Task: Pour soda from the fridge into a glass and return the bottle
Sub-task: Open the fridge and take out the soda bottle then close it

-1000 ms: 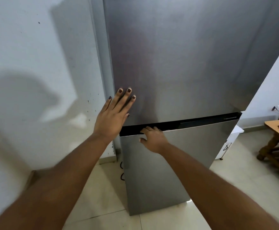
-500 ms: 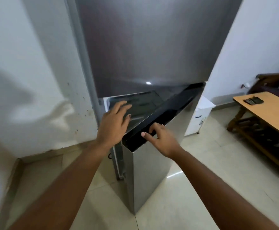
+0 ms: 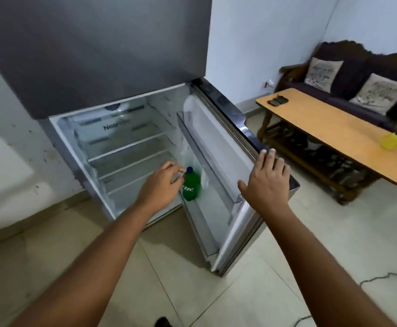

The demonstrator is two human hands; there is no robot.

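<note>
The steel fridge (image 3: 93, 50) stands with its lower door (image 3: 218, 147) swung wide to the right. A green soda bottle (image 3: 192, 188) with a blue cap stands in the door's lower bin. My left hand (image 3: 162, 187) reaches just left of the bottle, fingers curled and nearly touching it, holding nothing. My right hand (image 3: 267, 182) hovers open in front of the door's outer edge, fingers spread. The inside shelves (image 3: 126, 149) look bare. No glass is in view.
A wooden coffee table (image 3: 334, 128) stands to the right, with small dark items at its far end and a yellow object (image 3: 392, 141) near the right. A dark sofa (image 3: 357, 74) with two cushions sits behind it. A cable (image 3: 386, 277) lies on the tiled floor.
The lower fridge door went from shut to fully open. My left hand left the door front and reached in toward the bottle; my right hand let go of the door's top edge.
</note>
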